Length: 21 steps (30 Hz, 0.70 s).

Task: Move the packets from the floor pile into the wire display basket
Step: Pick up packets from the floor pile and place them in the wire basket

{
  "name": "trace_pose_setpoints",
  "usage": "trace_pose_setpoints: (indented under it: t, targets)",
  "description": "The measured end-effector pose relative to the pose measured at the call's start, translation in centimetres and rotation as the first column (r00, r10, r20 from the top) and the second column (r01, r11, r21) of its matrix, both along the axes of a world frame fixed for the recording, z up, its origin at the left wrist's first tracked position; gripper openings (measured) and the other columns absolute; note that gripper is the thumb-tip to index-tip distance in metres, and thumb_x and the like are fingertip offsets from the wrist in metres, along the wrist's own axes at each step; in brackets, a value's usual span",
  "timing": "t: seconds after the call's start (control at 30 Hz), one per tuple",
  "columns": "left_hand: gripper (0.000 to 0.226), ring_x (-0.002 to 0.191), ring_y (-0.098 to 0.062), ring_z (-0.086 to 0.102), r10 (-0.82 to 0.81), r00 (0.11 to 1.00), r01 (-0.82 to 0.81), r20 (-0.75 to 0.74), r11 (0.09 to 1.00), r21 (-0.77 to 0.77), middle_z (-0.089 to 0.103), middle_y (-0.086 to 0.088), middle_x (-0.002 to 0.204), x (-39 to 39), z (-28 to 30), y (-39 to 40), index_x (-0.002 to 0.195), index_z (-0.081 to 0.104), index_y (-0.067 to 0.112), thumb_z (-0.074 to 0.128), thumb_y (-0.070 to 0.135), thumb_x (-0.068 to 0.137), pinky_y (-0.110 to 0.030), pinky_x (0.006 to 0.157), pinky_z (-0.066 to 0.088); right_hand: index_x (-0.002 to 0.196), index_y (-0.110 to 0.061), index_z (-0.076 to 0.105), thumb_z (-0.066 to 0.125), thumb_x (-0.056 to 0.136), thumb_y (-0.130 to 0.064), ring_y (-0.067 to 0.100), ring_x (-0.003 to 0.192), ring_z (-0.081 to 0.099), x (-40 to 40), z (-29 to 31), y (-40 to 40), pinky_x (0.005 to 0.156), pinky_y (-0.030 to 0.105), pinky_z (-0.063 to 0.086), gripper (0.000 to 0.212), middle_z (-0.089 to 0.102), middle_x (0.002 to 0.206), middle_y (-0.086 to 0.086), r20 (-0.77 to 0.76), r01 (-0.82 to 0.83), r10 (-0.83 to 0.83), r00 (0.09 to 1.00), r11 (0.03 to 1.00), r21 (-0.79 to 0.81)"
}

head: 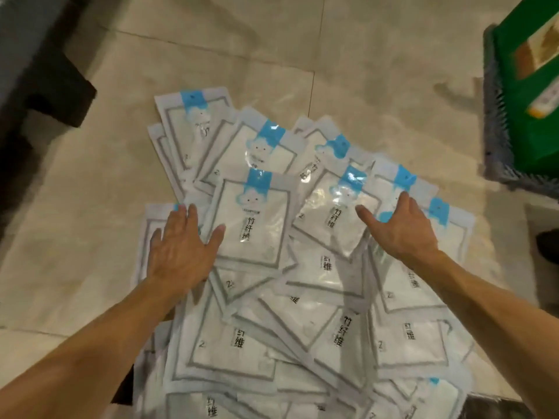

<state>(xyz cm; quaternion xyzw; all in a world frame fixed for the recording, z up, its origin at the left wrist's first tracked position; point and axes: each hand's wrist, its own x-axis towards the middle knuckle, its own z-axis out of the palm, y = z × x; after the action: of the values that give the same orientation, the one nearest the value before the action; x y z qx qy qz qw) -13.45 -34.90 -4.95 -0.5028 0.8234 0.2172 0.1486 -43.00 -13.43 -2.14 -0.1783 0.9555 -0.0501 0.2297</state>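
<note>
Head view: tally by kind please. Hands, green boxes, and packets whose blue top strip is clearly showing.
packets with blue strip clearly showing: 7 (more lie buried, not countable)
Hands: 2, the left hand and the right hand
green box: 1
Total: 10

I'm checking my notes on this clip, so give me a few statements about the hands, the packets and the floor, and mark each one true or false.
1. Both hands are spread open over the pile of packets. True: the left hand and the right hand have straight fingers and grip nothing.
2. The packets lie on a wooden table. False: they lie on a tiled floor.
3. The packets carry blue tabs at their tops. True, as on the packet between the hands.
4. The right hand holds a packet lifted off the pile. False: no packet is lifted.
5. A green box is at the upper right. True.
</note>
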Motion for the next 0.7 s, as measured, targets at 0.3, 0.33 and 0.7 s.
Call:
trace_pose_setpoints:
  t: [0.3, 0.33, 0.7]
  targets:
    - [0.093, 0.158, -0.019, -0.003, 0.111, 0.963, -0.130, -0.245, 0.990, -0.063, 0.006, -0.009, 0.171, -1.5, -11.8, -0.2, 0.161, 0.019, 0.011, 0.041, 0.072, 0.094, -0.044, 0.125, -0.009, 0.160, 0.001, 0.014, 0.059, 0.069, -0.092, 0.028, 0.159, -0.001, 0.3, -13.5, -1.5, 0.128, 0.050, -0.004, 0.138, 0.006, 0.171, 0.019, -0.033, 0.255, -0.261, 0.965, 0.958, -0.132]
    - [0.090, 0.157, -0.022, 0.005, 0.147, 0.937, -0.171, -0.317, 0.984, -0.051, 0.018, -0.011, 0.169, -1.4, -11.7, -0.2, 0.158, 0.029, 0.010, 0.052, 0.068, 0.094, -0.046, 0.126, -0.005, 0.156, 0.000, 0.025, 0.068, 0.063, -0.089, 0.030, 0.158, 0.011, 0.1, -13.5, -1.4, 0.128, 0.051, 0.003, 0.135, 0.019, 0.167, 0.019, -0.026, 0.294, -0.305, 0.952, 0.936, -0.195]
    - [0.023, 0.083, -0.008, 0.061, 0.518, 0.641, -0.329, -0.567, 0.852, 0.406, 0.065, 0.004, 0.100, -0.9, -1.9, -0.7, 0.111, 0.059, 0.016, 0.072, 0.015, 0.094, -0.016, 0.063, 0.049, 0.114, -0.019, 0.055, 0.072, 0.089, 0.004, 0.006, 0.081, 0.074, -0.3, -4.0, 0.4, 0.072, 0.030, 0.064, 0.038, 0.073, 0.102, -0.005, 0.518, 0.606, -0.318, 0.794, 0.486, -0.630]
